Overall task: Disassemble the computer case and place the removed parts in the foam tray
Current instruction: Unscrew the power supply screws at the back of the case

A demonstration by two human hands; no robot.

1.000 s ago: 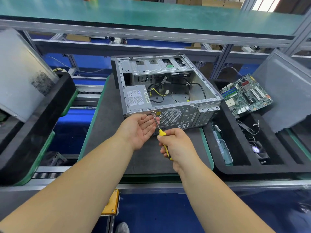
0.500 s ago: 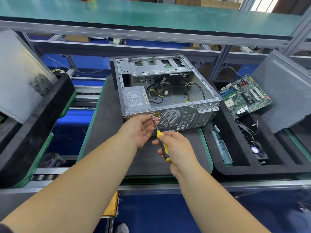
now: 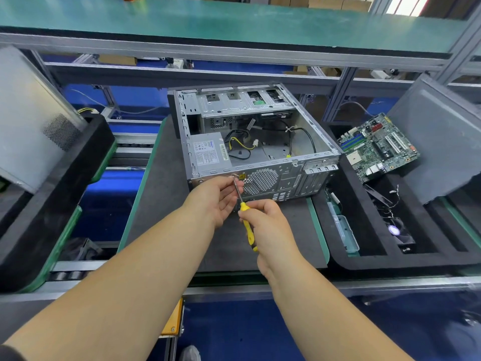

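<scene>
Head view, left to right: one grey metal side panel with a perforated vent patch leans in one black foam tray on the left. Centre, one open silver steel computer case lies on its side on one dark grey work mat with green edge, open side up, rear panel toward the person. Inside it: one silver power supply box with white label at the left, black and yellow cables beside it, empty drive bays at the far end. Left hand, fingers curled, thumb and fingertips pinched around the metal shaft of one yellow-and-black-handled screwdriver right at the case's rear top edge near the round fan grille. Right hand closed in a fist grip on the screwdriver handle, just below the left hand; shaft tilts up toward the case, tip hidden by the left fingers. Right side, one black foam tray with compartments touches the mat edge; in it one green motherboard propped tilted, one small black cooling fan with loose wires, one clear plastic part in the narrow left slot. One dark grey side panel leans at the far right of that tray.
</scene>
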